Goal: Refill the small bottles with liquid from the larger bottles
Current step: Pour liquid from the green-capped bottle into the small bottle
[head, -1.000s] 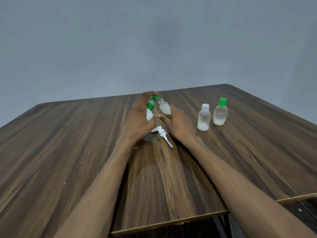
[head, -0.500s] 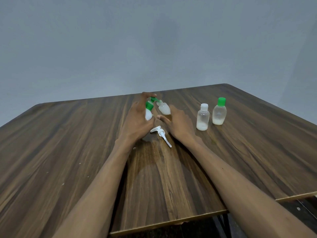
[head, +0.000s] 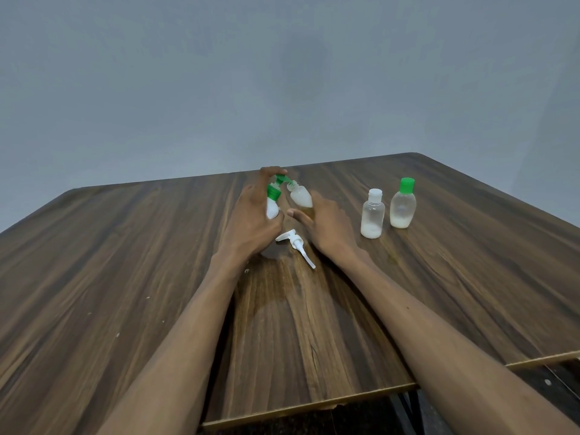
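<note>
Holding the green-cap bottle (head: pixel 272 205) in my left hand (head: pixel 251 221), I had my right hand (head: pixel 326 224) gripping the small bottle (head: pixel 300 196), tilted so its open neck leaned left to the green spout, mid-table, almost touching.

Materials: wood-grain and plastic
Table (head: pixel 125 277): dark wood-grain, slight sheen. Bottles (head: pixel 372 215): translucent frosted plastic. Caps (head: pixel 407 185): green plastic. Pump (head: pixel 293 241): white plastic.

You see a dark wood-grain table (head: pixel 125 277) under both forearms, and a plain grey-blue wall (head: pixel 282 73) beyond your fingertips.
</note>
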